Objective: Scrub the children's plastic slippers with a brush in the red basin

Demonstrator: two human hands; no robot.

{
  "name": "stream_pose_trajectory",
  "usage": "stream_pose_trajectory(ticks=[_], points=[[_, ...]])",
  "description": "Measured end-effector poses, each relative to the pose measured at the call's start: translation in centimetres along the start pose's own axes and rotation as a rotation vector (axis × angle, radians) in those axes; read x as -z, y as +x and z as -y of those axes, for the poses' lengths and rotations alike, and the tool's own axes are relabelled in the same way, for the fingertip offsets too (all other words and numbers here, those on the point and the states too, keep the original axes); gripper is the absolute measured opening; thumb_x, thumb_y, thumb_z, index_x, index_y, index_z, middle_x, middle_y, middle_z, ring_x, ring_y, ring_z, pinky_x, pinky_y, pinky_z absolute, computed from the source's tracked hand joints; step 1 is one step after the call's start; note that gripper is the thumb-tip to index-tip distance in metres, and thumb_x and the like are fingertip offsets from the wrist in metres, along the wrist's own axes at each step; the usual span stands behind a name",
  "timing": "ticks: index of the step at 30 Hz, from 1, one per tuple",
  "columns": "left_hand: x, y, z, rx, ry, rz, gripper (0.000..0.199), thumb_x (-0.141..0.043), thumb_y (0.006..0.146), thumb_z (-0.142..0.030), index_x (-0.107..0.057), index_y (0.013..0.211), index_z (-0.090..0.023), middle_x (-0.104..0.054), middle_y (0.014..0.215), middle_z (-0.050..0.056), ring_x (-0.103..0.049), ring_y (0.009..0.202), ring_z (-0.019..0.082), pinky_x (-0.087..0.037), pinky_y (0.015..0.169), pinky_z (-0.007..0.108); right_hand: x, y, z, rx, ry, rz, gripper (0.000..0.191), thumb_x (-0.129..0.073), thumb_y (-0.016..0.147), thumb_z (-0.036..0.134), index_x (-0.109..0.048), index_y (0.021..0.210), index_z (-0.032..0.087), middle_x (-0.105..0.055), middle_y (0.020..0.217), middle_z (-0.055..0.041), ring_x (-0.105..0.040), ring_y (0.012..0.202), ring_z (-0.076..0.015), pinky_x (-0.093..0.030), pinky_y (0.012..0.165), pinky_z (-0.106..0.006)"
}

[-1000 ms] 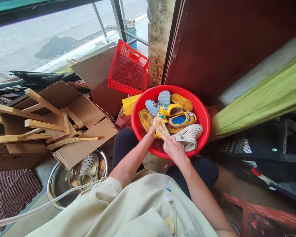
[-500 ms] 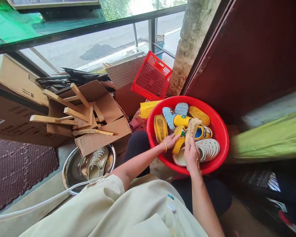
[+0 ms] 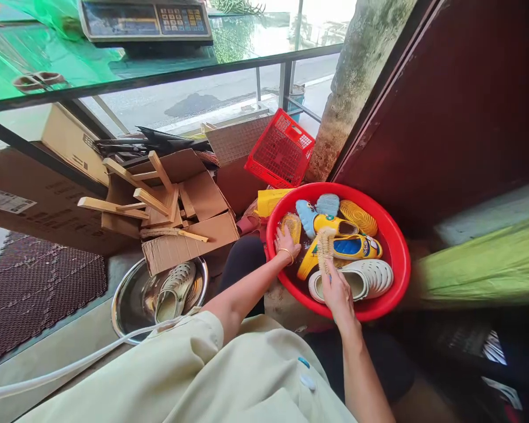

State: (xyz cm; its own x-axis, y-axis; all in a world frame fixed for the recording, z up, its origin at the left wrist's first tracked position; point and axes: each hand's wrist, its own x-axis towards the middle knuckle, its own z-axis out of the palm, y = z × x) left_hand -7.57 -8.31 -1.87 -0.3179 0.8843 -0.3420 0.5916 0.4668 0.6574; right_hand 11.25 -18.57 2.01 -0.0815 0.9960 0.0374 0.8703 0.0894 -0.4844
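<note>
A red basin (image 3: 402, 264) holds several shoes. My right hand (image 3: 338, 292) grips a scrubbing brush (image 3: 325, 247), bristles showing, above the basin's middle. At the basin's left side my left hand (image 3: 285, 244) lies with fingers apart against a yellow ridged sole (image 3: 292, 226); whether it grips the sole is unclear. Between the hands a yellow strap or shoe part (image 3: 307, 261) shows. A yellow shoe with blue lining (image 3: 355, 247) and a white clog (image 3: 374, 278) sit right of the brush. Light-blue pieces (image 3: 327, 204) and a yellow sole (image 3: 358, 217) lie at the back.
Left of my knee, a metal basin (image 3: 127, 317) holds a clog (image 3: 175, 291). Behind it are an open cardboard box (image 3: 194, 249) and a wooden stool (image 3: 158, 202). A red crate (image 3: 282, 147) stands behind the red basin, beside a wall. A scale (image 3: 145, 20) rests on the glass counter.
My left hand has let go of the yellow shoe in the middle and moved left to the ridged sole. That shoe now lies lower in the basin. The brush has shifted slightly left, and the view has tilted.
</note>
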Motion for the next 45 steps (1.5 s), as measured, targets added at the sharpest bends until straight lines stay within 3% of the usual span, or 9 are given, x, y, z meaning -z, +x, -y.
stream_pose_trajectory(ticks=[5, 10, 15, 23, 26, 33, 36, 41, 45], points=[[-1.4, 1.4, -0.7, 0.124, -0.139, 0.028, 0.125, -0.087, 0.065, -0.041, -0.016, 0.165, -0.021, -0.006, 0.171, 0.027, -0.024, 0.153, 0.052, -0.027, 0.120, 0.061, -0.6, 0.3, 0.4, 0.006, 0.081, -0.024, 0.055, -0.038, 0.100, 0.030, -0.054, 0.151, 0.015, -0.070, 0.130, -0.0183, -0.068, 0.115, -0.0302, -0.052, 0.098, -0.041], [-1.2, 1.8, -0.2, 0.120, -0.378, 0.000, 0.118, -0.085, 0.060, -0.024, -0.026, 0.161, -0.017, -0.027, 0.165, 0.026, -0.034, 0.150, 0.045, -0.034, 0.118, 0.055, -1.4, 1.1, -0.3, 0.010, 0.132, -0.027, 0.055, -0.039, 0.099, 0.033, -0.058, 0.148, 0.015, -0.071, 0.131, -0.0182, -0.068, 0.118, -0.0299, -0.052, 0.102, -0.041], [-0.3, 1.3, 0.6, -0.268, -0.586, -0.087, 0.104, -0.077, 0.059, -0.017, -0.037, 0.155, -0.021, -0.045, 0.156, 0.014, -0.039, 0.146, 0.037, -0.029, 0.123, 0.051, -2.5, 1.7, -0.7, 0.004, 0.227, -0.096, 0.059, -0.038, 0.101, 0.043, -0.057, 0.148, 0.013, -0.068, 0.136, -0.0194, -0.065, 0.124, -0.0309, -0.052, 0.104, -0.044], [0.5, 1.3, 0.7, -0.726, -0.650, 0.179, 0.103, -0.075, 0.058, -0.026, -0.042, 0.155, -0.021, -0.035, 0.163, 0.011, -0.028, 0.150, 0.040, -0.015, 0.128, 0.053, -2.6, 3.8, 1.9, 0.038, 0.343, -0.244, 0.061, -0.037, 0.101, 0.046, -0.056, 0.148, 0.010, -0.063, 0.141, -0.0216, -0.062, 0.127, -0.0307, -0.052, 0.104, -0.045], [0.3, 1.4, 0.9, -0.657, -0.736, 0.287, 0.098, -0.072, 0.059, -0.024, -0.046, 0.153, -0.022, -0.040, 0.162, 0.009, -0.031, 0.149, 0.039, -0.019, 0.127, 0.052, -2.0, 6.5, 2.7, 0.019, 0.355, -0.193, 0.061, -0.037, 0.099, 0.045, -0.059, 0.145, 0.012, -0.067, 0.136, -0.0192, -0.065, 0.120, -0.0298, -0.054, 0.100, -0.044], [1.4, 1.2, 0.6, -0.525, -0.966, 0.441, 0.100, -0.073, 0.053, -0.017, -0.050, 0.151, -0.025, -0.050, 0.156, 0.004, -0.040, 0.145, 0.038, -0.027, 0.123, 0.049, -0.5, 8.3, 0.5, -0.417, 0.517, -0.060, 0.076, -0.047, 0.091, 0.057, -0.049, 0.154, 0.014, -0.073, 0.087, -0.0087, -0.062, 0.050, -0.0178, -0.050, 0.045, -0.028], [2.6, 1.1, -0.1, -0.472, -1.148, 0.564, 0.096, -0.070, 0.053, -0.016, -0.054, 0.147, -0.026, -0.055, 0.153, 0.004, -0.047, 0.141, 0.036, -0.035, 0.118, 0.046, -0.8, 6.7, 0.0, -0.433, 0.659, -0.052, 0.086, -0.052, 0.086, 0.067, -0.045, 0.156, 0.016, -0.071, 0.089, -0.0078, -0.061, 0.048, -0.0163, -0.045, 0.038, -0.025], [3.2, 0.9, -0.7, -0.097, -1.372, 0.832, 0.072, -0.066, 0.063, -0.032, -0.064, 0.133, -0.012, -0.076, 0.119, 0.015, -0.071, 0.110, 0.035, -0.054, 0.094, 0.043, -1.3, 6.1, 0.5, -0.394, 0.737, -0.057, 0.096, -0.056, 0.083, 0.072, -0.041, 0.158, 0.013, -0.067, 0.070, -0.0026, -0.056, 0.043, -0.0155, -0.044, 0.037, -0.024], [2.6, 0.7, -0.8, 0.092, -1.442, 0.976, 0.063, -0.057, 0.078, -0.050, -0.067, 0.122, -0.006, -0.078, 0.106, 0.021, -0.072, 0.106, 0.037, -0.054, 0.094, 0.049, -0.7, 6.2, 0.8, -0.390, 0.718, 0.026, 0.097, -0.056, 0.083, 0.070, -0.042, 0.158, 0.011, -0.061, 0.059, 0.0018, -0.054, 0.041, -0.0162, -0.043, 0.035, -0.024]])
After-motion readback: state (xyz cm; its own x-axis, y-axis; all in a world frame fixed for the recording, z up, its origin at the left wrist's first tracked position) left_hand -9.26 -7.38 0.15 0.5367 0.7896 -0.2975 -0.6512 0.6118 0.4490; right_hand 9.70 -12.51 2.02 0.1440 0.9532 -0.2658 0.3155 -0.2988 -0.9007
